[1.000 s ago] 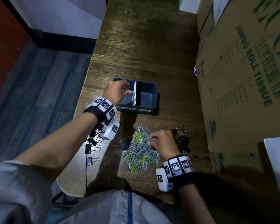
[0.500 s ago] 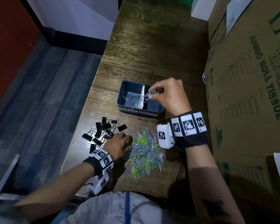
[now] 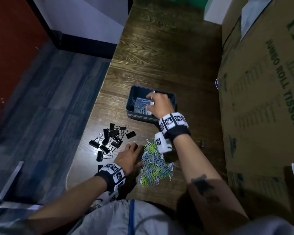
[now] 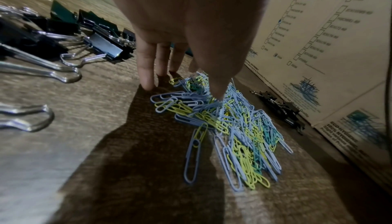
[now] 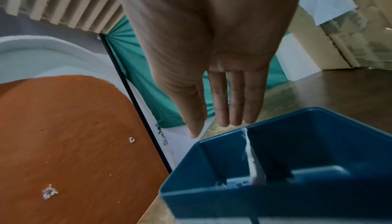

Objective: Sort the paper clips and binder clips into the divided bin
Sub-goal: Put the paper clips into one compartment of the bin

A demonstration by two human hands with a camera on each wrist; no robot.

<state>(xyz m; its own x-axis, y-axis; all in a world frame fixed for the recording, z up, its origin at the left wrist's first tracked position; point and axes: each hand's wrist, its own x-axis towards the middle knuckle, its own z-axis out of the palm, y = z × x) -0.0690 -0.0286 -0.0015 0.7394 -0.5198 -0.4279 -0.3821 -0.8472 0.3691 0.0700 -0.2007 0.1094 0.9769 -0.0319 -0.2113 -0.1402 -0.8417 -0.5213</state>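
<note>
The dark blue divided bin [image 3: 130, 106] stands mid-table with a white divider [image 5: 249, 152]. Several paper clips [image 3: 140, 106] lie in its left compartment. My right hand [image 3: 148, 102] hovers over the bin with straight fingers and holds nothing; the right wrist view shows the open hand [image 5: 212, 129] above the rim. The pile of blue, yellow and green paper clips [image 3: 155, 165] lies near the front edge. My left hand [image 3: 140, 156] rests at the pile's left side, fingertips [image 4: 148, 83] on the table and thumb on the clips [image 4: 233, 127]. Black binder clips [image 3: 112, 138] lie left of the pile.
A large cardboard box [image 3: 261, 99] walls off the table's right side. A few small dark binder clips [image 4: 280, 108] lie against its base. The table's left edge [image 3: 85, 150] drops to the floor just beyond the binder clips.
My right hand carried paper clips from the pile to the bin and has let them fall into the left compartment. My left hand came back from the bin to the pile.
</note>
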